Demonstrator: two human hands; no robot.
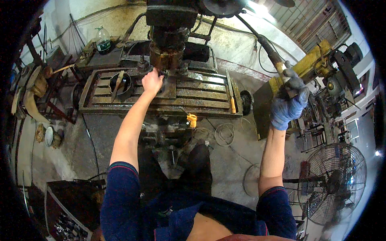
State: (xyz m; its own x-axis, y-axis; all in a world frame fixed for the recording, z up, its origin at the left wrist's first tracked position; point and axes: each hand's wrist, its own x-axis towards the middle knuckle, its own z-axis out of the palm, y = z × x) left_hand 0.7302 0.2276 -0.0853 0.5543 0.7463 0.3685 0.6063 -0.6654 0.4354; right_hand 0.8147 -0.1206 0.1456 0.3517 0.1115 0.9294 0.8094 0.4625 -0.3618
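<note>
My bare left hand [152, 83] reaches over the slotted table [201, 102] of a milling machine, just below its dark, rust-brown spindle head [167, 56]. Its fingers are closed at a dark part there; what they hold is too small and shadowed to make out. My right hand [290, 98], in a blue-grey work glove, is raised on the right and wrapped round the pale grip of a long lever [276, 60] that slopes down from the machine's top. Left of my left hand, a dark round pot [128, 91] stands on the table with a brush [117, 86] lying across it.
At the table's right end lies an orange-handled tool [233, 105]. A small yellow object [191, 120] sits at the front edge. A green-labelled plastic bottle [103, 40] stands at the back left. A large caged fan [333, 182] is on my right, near a yellow machine [311, 60].
</note>
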